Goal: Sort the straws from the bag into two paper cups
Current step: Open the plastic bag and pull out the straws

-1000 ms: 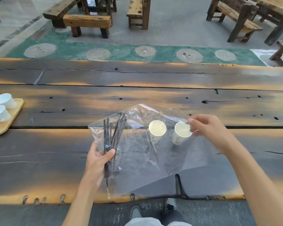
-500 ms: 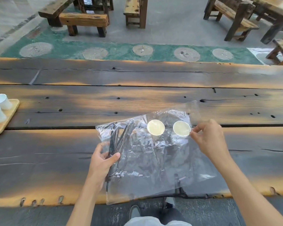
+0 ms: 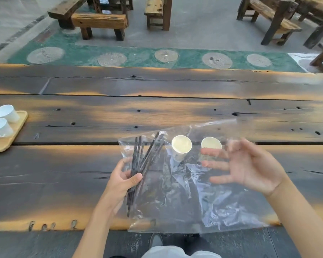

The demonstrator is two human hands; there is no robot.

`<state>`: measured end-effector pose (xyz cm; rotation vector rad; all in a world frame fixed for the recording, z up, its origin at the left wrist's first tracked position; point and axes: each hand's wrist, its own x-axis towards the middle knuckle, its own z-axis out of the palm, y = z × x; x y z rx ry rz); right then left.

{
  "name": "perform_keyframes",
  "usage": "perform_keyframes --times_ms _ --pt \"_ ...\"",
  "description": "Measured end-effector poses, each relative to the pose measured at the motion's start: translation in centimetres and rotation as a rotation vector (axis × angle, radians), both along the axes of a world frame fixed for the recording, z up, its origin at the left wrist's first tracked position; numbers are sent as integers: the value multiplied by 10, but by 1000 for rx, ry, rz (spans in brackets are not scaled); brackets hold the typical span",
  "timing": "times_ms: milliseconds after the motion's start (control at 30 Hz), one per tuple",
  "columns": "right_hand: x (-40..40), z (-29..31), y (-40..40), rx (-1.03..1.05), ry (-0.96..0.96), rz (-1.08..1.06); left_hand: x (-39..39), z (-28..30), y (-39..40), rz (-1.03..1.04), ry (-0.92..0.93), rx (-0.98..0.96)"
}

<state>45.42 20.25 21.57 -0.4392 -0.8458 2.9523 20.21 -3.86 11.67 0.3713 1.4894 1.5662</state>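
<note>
Your left hand's (image 3: pixel 122 180) fingers (image 3: pixel 135 179) clasp thin dark straws (image 3: pixel 138 164) through the clear crinkled plastic bag (image 3: pixel 185 192). Your right hand (image 3: pixel 250 168) is spread, gripping nothing, just right of two white paper cups (image 3: pixel 181 145) behind the bag.

Dark straws (image 3: pixel 138 170), clear bag (image 3: pixel 194 192), cream paper cups (image 3: pixel 181 144); scorched brown-and-amber table (image 3: pixel 157 112)

The right paper cup (image 3: pixel 211 144) sits half hidden behind blurred fingers (image 3: pixel 215 153).
</note>
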Motion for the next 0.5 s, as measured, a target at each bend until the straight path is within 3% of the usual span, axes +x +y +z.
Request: perform_keyframes --times_ms 267,367,500 --pt "-26 -5 -47 260 -264 315 6 7 6 -173 -25 23" --pt "-46 -23 -71 385 -386 161 12 7 10 -179 -4 -38" --pt "-66 -48 -92 394 -474 -112 21 10 13 -223 11 -80"
